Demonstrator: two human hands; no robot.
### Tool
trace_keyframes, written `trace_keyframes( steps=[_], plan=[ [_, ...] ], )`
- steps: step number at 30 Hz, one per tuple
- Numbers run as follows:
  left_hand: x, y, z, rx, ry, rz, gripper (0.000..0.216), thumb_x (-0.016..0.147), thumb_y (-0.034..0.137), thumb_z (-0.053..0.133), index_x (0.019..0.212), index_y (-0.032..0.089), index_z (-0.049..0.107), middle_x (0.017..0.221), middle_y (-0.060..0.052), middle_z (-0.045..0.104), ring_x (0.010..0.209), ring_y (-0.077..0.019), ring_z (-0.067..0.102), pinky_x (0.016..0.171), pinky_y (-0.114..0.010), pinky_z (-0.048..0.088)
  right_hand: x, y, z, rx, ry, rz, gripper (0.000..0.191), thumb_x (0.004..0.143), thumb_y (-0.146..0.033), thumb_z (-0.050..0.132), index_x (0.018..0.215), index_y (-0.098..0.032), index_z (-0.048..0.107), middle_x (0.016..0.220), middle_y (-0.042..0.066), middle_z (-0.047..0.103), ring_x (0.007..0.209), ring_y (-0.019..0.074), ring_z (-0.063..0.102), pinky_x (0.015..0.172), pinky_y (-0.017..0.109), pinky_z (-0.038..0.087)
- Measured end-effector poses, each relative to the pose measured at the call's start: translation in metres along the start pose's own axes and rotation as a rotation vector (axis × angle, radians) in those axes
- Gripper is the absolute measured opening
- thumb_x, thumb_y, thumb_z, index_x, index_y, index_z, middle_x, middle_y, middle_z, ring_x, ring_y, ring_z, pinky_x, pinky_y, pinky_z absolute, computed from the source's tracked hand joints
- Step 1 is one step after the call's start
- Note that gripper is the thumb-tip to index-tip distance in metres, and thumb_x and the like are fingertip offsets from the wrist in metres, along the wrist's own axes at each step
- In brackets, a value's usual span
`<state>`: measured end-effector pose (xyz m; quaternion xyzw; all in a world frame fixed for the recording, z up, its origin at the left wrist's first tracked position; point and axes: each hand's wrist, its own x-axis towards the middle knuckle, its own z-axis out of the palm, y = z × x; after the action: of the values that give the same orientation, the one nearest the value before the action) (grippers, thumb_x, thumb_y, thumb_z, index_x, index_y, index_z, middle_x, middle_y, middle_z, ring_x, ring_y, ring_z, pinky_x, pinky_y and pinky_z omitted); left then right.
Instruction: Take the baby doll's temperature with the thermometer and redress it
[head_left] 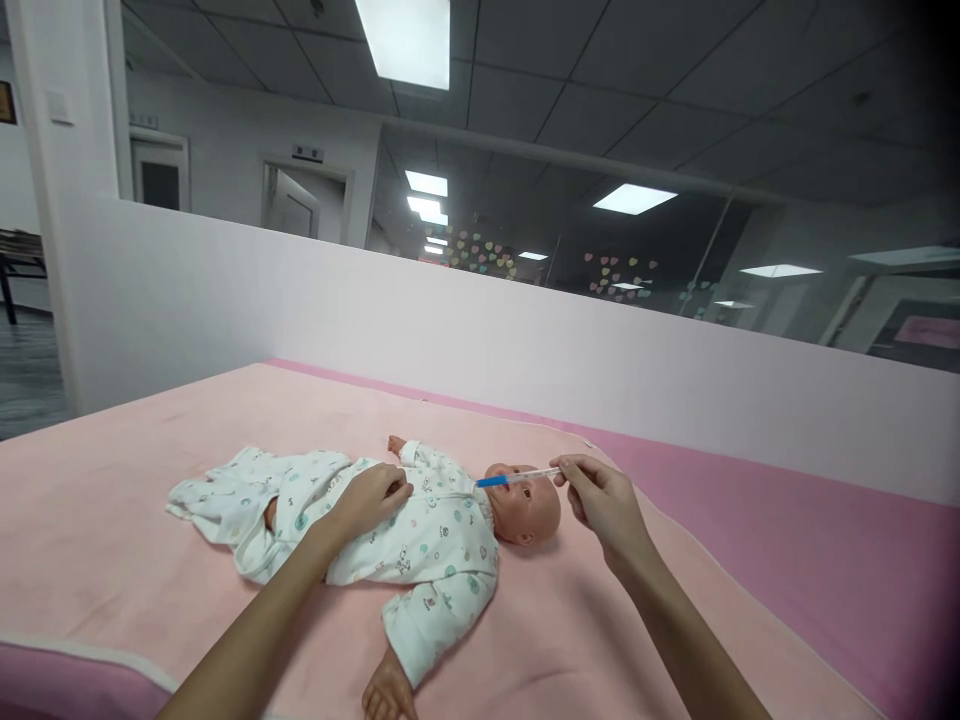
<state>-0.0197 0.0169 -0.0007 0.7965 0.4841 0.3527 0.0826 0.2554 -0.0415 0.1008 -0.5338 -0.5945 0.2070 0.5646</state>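
A baby doll (450, 535) in a white patterned sleepsuit lies on its back on a pink blanket (150, 530), head to the right. My left hand (371, 497) rests on the doll's chest with its fingers curled. My right hand (604, 500) pinches the end of a thin white thermometer (517, 478) with a blue tip. The blue tip sits at the doll's neck, just under the chin, and the stem crosses above the doll's face (529, 500).
A darker pink mattress (825, 560) shows under the blanket at the right. A low white partition wall (525, 340) runs behind the bed, with dark glass and ceiling lights above it. A white pillar (67, 150) stands at the left.
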Motion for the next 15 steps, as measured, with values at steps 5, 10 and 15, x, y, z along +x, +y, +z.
trace_keyframes(
  steps=[5, 10, 15],
  plan=[
    [0.001, 0.000, 0.000, 0.008, -0.006, -0.002, 0.028, 0.083, 0.032, 0.036, 0.060, 0.018, 0.043, 0.063, 0.000, 0.053, 0.063, -0.0150, 0.047, 0.056, -0.026, 0.030, 0.005, -0.006, -0.009, 0.211, 0.005, 0.059, 0.025, 0.063, -0.040, 0.062, 0.069, -0.016, 0.058, 0.060, -0.001, 0.050, 0.038, 0.0029, 0.027, 0.034, 0.018, 0.017],
    [0.001, 0.000, 0.000, 0.008, -0.001, 0.004, 0.029, 0.083, 0.033, 0.035, 0.059, 0.018, 0.043, 0.062, 0.000, 0.052, 0.063, -0.0149, 0.046, 0.057, -0.026, 0.030, 0.015, -0.025, -0.028, 0.631, -0.132, 0.124, 0.020, 0.060, -0.031, 0.066, 0.066, -0.018, 0.051, 0.056, -0.007, 0.038, 0.037, 0.0008, 0.014, 0.033, 0.017, 0.011],
    [0.001, 0.001, -0.001, -0.002, -0.007, 0.003, 0.029, 0.083, 0.034, 0.034, 0.059, 0.018, 0.042, 0.063, -0.001, 0.052, 0.063, -0.0156, 0.046, 0.058, -0.027, 0.031, 0.011, -0.008, -0.011, 0.367, -0.099, 0.124, 0.027, 0.064, -0.040, 0.065, 0.071, -0.017, 0.053, 0.057, -0.005, 0.042, 0.037, 0.0014, 0.023, 0.033, 0.018, 0.013]
  ],
)
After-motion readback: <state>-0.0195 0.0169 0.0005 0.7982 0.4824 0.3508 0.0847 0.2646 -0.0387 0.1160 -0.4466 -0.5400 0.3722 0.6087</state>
